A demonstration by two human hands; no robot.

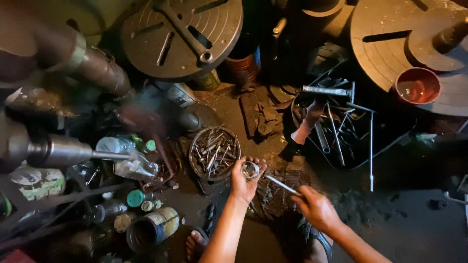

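Dim workshop floor (390, 229), oily and crowded with scrap. Left hand (245, 179) curls around a small shiny ring (249, 169), just below a tub (214, 153) of bolts. Right hand (316, 208) grips a thin rod (282, 185) pointing toward the ring.

Head-worn camera looks steeply down, fairly near, at the workshop floor (390, 229).

Left hand (246, 179) cupping small shiny round part (250, 170), right hand (316, 208) holding thin metal rod (282, 185), bowl of bits (214, 153) nearby
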